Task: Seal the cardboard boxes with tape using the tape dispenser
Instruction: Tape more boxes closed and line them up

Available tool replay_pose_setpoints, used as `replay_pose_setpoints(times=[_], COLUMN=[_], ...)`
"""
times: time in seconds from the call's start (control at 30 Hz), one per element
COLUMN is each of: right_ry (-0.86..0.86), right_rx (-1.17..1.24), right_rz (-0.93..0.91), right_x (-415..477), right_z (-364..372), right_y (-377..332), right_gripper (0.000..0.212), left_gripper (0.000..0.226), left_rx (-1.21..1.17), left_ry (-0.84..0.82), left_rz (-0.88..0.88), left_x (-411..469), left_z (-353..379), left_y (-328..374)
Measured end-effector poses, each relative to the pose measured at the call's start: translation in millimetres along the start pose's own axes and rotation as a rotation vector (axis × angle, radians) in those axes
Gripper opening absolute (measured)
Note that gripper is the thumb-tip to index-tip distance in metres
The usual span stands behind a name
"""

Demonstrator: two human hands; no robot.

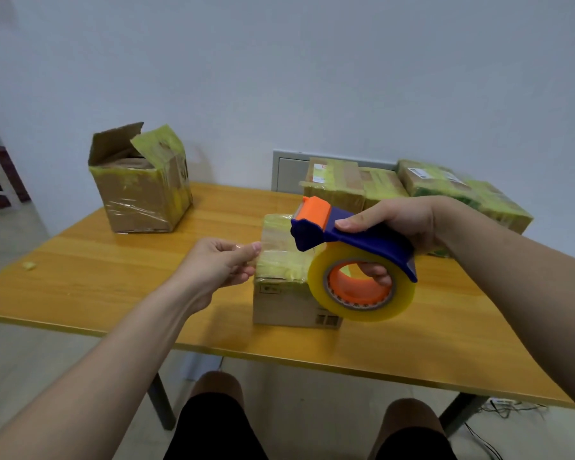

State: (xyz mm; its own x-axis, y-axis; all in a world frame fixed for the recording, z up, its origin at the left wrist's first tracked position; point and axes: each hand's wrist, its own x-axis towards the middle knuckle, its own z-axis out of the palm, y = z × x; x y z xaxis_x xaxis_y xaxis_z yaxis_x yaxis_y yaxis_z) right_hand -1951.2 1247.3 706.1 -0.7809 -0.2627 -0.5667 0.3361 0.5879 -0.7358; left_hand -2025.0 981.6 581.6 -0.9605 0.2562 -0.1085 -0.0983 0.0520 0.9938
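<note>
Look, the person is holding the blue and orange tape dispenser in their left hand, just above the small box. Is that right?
Not quite: it's the other hand. The head view shows the right hand gripping the tape dispenser just above the small box. The left hand pinches the tape end.

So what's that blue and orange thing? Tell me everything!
The tape dispenser looks plastic: a dark blue body, an orange front piece and an orange hub carrying a roll of yellowish clear tape. The right hand grips it, thumb on top, fingers through the hub, above a cardboard box. The left hand pinches the pulled-out tape end.
</note>
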Motion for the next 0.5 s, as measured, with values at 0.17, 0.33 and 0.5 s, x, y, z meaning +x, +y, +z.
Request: replay_pose_setpoints(times=[0.17,0.33,0.5], right_ry=[-0.002,0.042,0.069], right_rx=[-0.062,-0.137,-0.242], right_rz=[0.108,0.106,0.13], right_x=[-10,-20,-12], right_z=[-2,-5,-4], right_y=[15,1,-15], right_gripper=[0.047,0.038,0.046], left_gripper=[0.021,0.019,0.022], left_rx=[0.006,-0.024,-0.009], left_ry=[0.0,-0.061,-0.104], left_rz=[-0.022,-0.094,-0.159], left_x=[-1,-5,-6], left_z=[-11,-15,-19], left_y=[3,-4,-19])
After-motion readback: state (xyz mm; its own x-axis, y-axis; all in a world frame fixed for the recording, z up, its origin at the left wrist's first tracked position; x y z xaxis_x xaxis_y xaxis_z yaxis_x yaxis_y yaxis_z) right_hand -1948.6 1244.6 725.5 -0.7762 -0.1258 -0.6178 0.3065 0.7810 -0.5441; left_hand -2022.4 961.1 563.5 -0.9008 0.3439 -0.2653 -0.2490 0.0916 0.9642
